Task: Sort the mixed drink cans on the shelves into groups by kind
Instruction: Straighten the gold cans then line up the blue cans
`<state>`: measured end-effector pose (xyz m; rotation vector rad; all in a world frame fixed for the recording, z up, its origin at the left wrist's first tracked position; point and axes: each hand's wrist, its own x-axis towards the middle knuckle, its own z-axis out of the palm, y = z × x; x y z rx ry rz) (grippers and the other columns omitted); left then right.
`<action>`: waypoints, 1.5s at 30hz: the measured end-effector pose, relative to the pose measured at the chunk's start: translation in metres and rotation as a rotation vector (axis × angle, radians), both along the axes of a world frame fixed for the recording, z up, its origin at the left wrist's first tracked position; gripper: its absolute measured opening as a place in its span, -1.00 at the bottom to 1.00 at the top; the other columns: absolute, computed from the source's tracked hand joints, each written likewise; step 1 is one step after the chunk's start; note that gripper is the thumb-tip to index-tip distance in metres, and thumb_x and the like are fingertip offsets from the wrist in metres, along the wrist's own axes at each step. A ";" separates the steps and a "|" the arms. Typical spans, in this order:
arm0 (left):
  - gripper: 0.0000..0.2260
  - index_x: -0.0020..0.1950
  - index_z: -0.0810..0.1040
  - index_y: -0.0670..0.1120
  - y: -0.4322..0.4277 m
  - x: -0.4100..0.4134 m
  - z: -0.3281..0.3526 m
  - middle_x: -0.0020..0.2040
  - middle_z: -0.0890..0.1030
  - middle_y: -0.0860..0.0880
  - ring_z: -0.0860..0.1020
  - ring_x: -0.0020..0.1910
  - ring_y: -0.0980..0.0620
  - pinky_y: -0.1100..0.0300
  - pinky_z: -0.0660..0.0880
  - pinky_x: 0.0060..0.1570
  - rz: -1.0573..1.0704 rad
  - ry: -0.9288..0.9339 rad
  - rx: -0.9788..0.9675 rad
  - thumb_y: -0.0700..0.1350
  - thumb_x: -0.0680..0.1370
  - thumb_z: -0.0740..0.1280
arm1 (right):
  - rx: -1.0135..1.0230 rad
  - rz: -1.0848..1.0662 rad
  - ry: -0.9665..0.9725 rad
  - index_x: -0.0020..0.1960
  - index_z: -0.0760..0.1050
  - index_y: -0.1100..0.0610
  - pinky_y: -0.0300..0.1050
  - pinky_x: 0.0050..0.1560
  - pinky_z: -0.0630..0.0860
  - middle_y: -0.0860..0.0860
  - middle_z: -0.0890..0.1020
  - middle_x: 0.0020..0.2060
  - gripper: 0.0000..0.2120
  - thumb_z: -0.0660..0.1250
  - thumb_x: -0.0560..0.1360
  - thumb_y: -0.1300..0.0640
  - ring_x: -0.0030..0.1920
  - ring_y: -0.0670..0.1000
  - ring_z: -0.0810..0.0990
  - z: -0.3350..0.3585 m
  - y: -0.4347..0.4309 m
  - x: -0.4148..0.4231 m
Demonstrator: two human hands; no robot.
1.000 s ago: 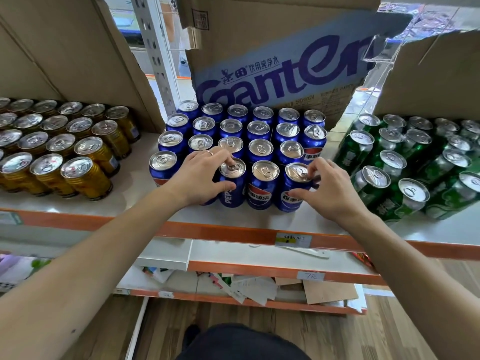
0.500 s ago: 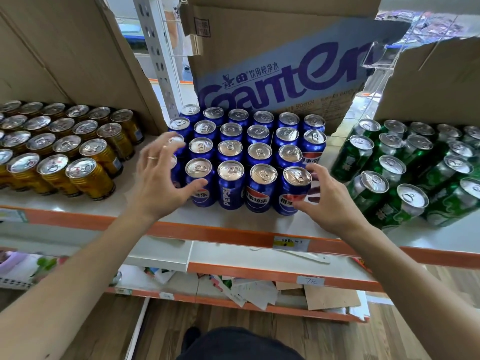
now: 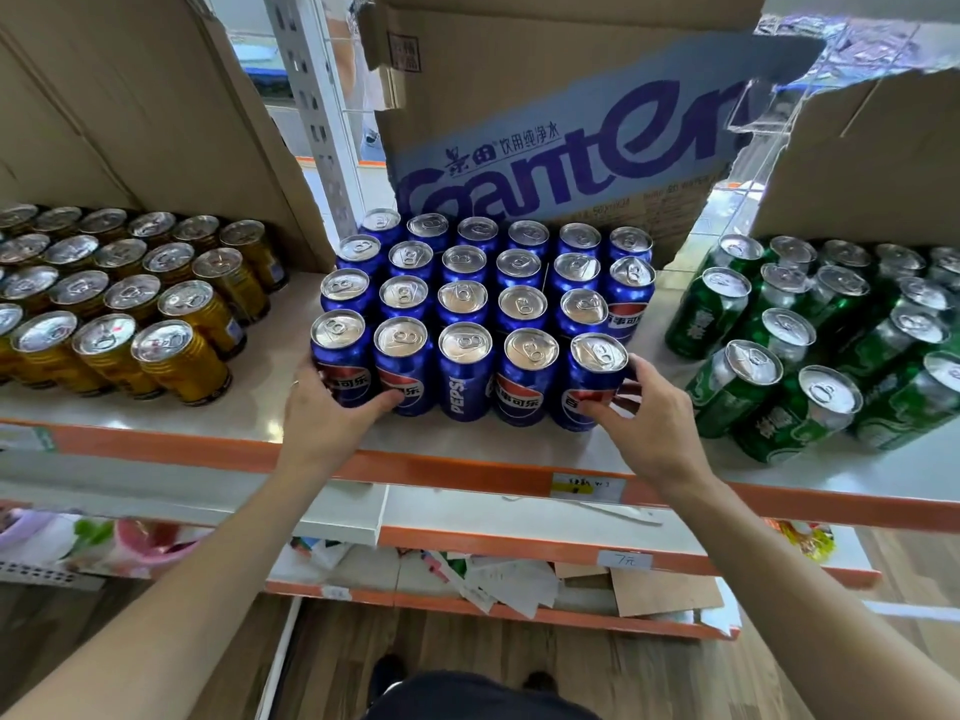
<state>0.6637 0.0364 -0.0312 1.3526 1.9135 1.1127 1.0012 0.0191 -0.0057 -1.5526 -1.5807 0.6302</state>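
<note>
Blue Pepsi cans [image 3: 465,298] stand in tight rows at the middle of the white shelf [image 3: 270,366]. Gold cans [image 3: 119,293] are grouped on the left and green cans [image 3: 810,330] on the right. My left hand [image 3: 322,423] grips the front-left blue can [image 3: 337,356], fingers round its left side and thumb under its front. My right hand [image 3: 644,423] holds the front-right blue can [image 3: 595,381] between thumb and fingers. The front row is squeezed between both hands.
A big cardboard Ganten box [image 3: 561,132] stands right behind the blue cans, with more cardboard [image 3: 130,106] behind the gold and green groups. The shelf has an orange front edge [image 3: 467,472]. Lower shelves [image 3: 519,579] hold papers and packets.
My left hand came off the can tops, swung out to the left and now grips the front-left blue can. My right hand stayed at the front-right can. The front row now stands straight.
</note>
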 end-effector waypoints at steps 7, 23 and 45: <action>0.03 0.45 0.31 0.07 0.001 0.000 0.004 0.34 0.53 0.06 0.53 0.28 0.03 -0.08 0.50 0.27 -0.022 0.019 -0.005 0.36 0.08 0.61 | -0.017 -0.008 -0.005 0.35 0.45 0.03 -0.45 -0.05 0.47 -0.20 0.58 -0.02 -0.42 0.56 0.38 0.12 0.01 -0.19 0.58 0.000 0.001 0.001; -0.07 0.46 0.27 -0.01 0.009 -0.007 0.015 0.28 0.49 0.10 0.51 0.26 0.08 0.09 0.47 0.21 -0.133 -0.172 0.025 0.01 0.18 0.64 | -0.047 -0.008 -0.039 0.31 0.52 0.12 -0.53 -0.09 0.46 -0.05 0.66 -0.01 -0.41 0.59 0.32 0.13 0.01 -0.10 0.63 0.004 0.005 0.008; -0.23 0.52 0.15 -0.09 0.008 -0.018 0.014 0.39 0.38 -0.01 0.40 0.31 0.01 0.06 0.38 0.29 -0.161 -0.176 0.001 -0.20 0.44 0.51 | -0.083 -0.031 -0.043 0.37 0.43 0.02 -0.08 0.15 0.58 -0.13 0.62 0.12 -0.40 0.56 0.38 0.11 0.13 -0.14 0.57 0.005 -0.003 -0.004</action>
